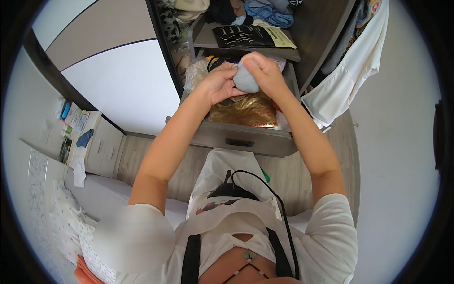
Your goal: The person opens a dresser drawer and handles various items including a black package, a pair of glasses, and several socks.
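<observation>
Above an open drawer (203, 133) of the wardrobe, both hands hold a small grey rounded bundle (247, 80) that looks like soft cloth. My right hand (266, 75) is closed on it from the right and top, thumb pressed against its surface. My left hand (218, 85) grips its left edge, thumb and fingers bent toward it. Just below the hands lies a shiny gold plastic package (246, 111) in the drawer. Clear crinkled plastic (195, 75) sticks up at the drawer's left side. The hands hide part of the drawer's contents.
A black flat package (241, 37) lies on the shelf behind the drawer, with folded clothes (269, 13) above. White cloth (347, 90) hangs at the right. To the left are a white sliding door (127, 85) and a small cabinet (101, 149). A black cable (283, 213) crosses my front.
</observation>
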